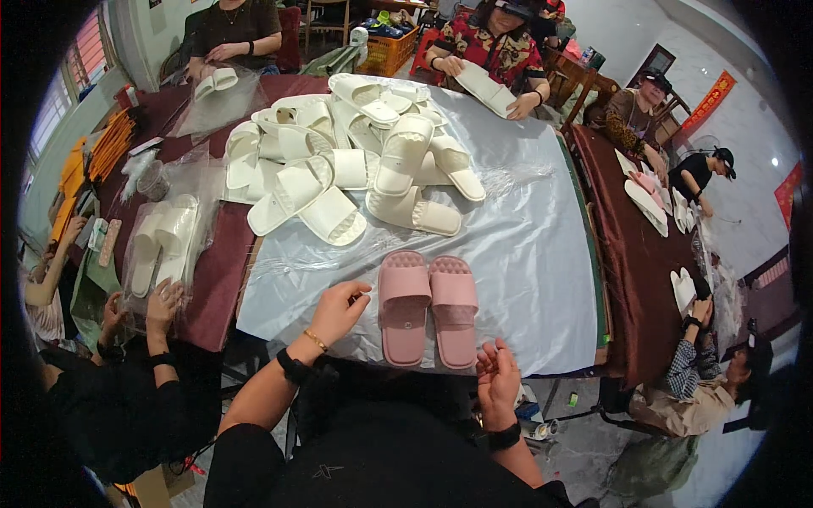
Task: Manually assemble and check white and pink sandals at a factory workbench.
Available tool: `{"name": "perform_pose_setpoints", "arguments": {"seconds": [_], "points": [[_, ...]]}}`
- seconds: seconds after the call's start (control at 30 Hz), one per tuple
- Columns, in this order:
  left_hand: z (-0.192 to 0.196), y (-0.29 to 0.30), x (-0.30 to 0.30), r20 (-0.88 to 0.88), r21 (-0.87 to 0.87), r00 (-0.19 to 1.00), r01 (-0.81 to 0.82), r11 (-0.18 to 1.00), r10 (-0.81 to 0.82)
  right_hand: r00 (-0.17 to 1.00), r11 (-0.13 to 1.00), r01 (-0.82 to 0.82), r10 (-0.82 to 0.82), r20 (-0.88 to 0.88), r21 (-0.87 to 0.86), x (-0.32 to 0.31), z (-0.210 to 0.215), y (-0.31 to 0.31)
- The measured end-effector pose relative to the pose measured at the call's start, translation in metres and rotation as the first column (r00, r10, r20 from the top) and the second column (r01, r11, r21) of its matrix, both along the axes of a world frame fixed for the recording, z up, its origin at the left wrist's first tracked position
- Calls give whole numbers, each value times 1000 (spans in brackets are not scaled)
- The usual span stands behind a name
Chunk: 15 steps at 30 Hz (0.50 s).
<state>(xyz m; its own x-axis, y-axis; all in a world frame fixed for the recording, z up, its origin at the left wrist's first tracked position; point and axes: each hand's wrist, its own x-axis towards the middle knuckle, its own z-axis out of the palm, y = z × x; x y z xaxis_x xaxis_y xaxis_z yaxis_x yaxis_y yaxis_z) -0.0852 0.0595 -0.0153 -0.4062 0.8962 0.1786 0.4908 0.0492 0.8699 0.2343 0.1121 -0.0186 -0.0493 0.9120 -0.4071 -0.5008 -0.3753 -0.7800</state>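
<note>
Just between both hands, pink slippers, ungripped

Both hands apparently empty beside pink slippers on plastic sheet.

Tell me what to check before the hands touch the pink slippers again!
1. Pink slippers side by side as a pair, soles down: ok.
2. Left hand free of other things: ok, it holds nothing and hovers just left of the pair.
3. Right hand free: ok, fingers loosely curled near the right slipper's heel end.
4. Room around the pair on the shiny plastic sheet: ok, bare sheet on each side.
5. White slipper pile kept apart from the pink pair: ok, a gap shows.
6. Slippers clean and undamaged: cannot tell, too small to see.
</note>
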Motion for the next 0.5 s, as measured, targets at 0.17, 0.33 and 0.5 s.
{"name": "perform_pose_setpoints", "arguments": {"seconds": [0.17, 0.33, 0.5], "points": [[-5, -1, 6, 17, -14, 998, 55, 998, -55, 999, 999, -42, 42, 7, 17, -16, -11, -16], [6, -2, 11, -5, -87, 996, 88, 992, -89, 990, 992, -122, 122, -65, 6, -47, -29, -22], [-2, 12, 0, 34, -118, 997, 78, 990, -74, 972, 974, -224, 225, -68, 19, -72, -24, -16]]}}
